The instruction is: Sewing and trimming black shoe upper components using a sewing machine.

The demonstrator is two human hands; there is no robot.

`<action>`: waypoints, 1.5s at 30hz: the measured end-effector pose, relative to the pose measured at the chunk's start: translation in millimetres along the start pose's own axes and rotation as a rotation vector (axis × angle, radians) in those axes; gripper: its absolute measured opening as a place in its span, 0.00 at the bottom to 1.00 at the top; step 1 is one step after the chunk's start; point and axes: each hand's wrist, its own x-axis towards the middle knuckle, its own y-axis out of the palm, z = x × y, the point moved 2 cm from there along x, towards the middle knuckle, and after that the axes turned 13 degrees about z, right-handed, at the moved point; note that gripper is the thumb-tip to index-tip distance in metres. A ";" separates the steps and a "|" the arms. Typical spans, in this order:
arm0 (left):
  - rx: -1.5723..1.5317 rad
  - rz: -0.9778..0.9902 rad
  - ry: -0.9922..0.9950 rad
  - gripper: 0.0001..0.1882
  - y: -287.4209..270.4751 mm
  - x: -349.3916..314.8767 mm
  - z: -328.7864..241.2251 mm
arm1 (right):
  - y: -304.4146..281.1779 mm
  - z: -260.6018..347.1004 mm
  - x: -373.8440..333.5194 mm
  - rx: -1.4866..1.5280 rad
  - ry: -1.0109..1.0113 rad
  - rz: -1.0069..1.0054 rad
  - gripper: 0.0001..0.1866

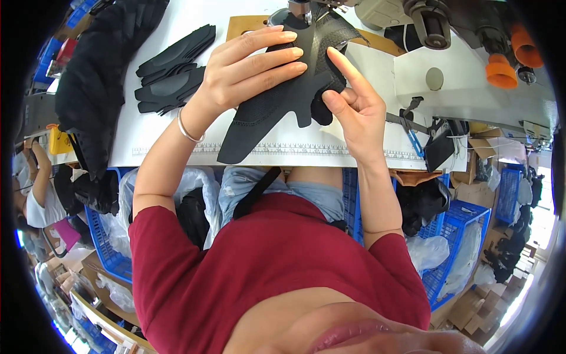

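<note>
Two hands on black shoe upper (pixel 277 106): left hand (pixel 247 71) flat, pressing; right hand (pixel 354 109) pinching its edge, index extended, steadying it at far sewing machine (pixel 424 23).

White sewing table (pixel 159 127) carries a black fabric piece (pixel 265 112); stacked black cut pieces (pixel 174 74) lie beside it.

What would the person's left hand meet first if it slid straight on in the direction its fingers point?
The left hand lies flat on the black fabric piece, fingers pointing toward the right hand. Going straight on, it would probably meet that hand's raised index finger first, though depth is hard to judge.
</note>
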 end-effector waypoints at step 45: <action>0.144 -0.054 0.050 0.13 4.7 12.8 3.1 | -10.3 10.5 12.1 -0.242 -0.018 -0.064 0.27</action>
